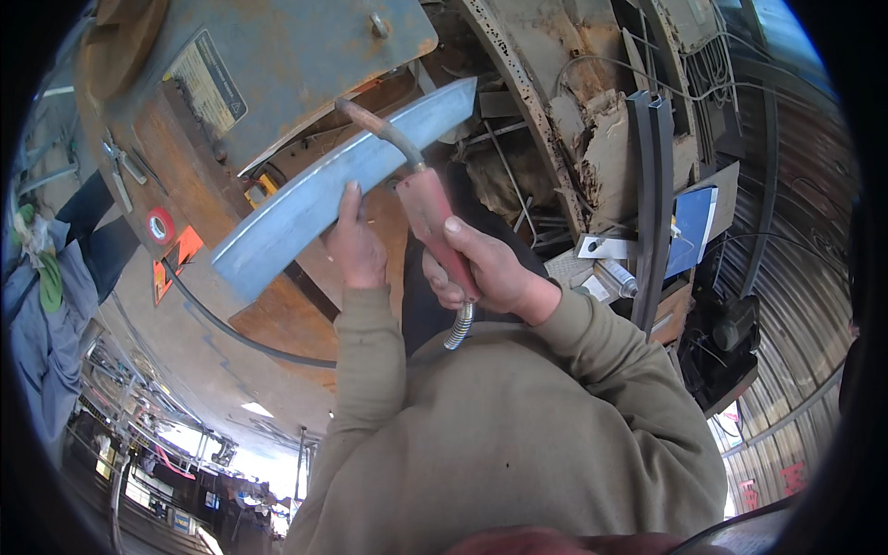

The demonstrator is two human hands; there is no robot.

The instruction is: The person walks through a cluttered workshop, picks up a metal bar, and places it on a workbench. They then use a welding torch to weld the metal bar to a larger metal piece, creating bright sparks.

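Note:
A long grey metal bar (296, 208), with an angled far end, slants up from left to right before me. My left hand (359, 252) grips it near the middle of its lower edge. One finger lies on its face, and part of the grip is hidden behind the metal. My right hand (490, 270) is wrapped around the red handle of a welding torch (427, 208). The torch's bent neck passes in front of the bar, and its blunt brownish nozzle points up and left. A spring-like cable sleeve comes out of the handle below my right hand.
A rusty grey machine cover (305, 55) stands at the far left. Red tape (160, 225), orange warning stickers (185, 245) and a black cable (250, 344) are on the left. Dark upright metal tubes (652, 185), a blue folder (692, 229) and a spray can (615, 277) are on the right.

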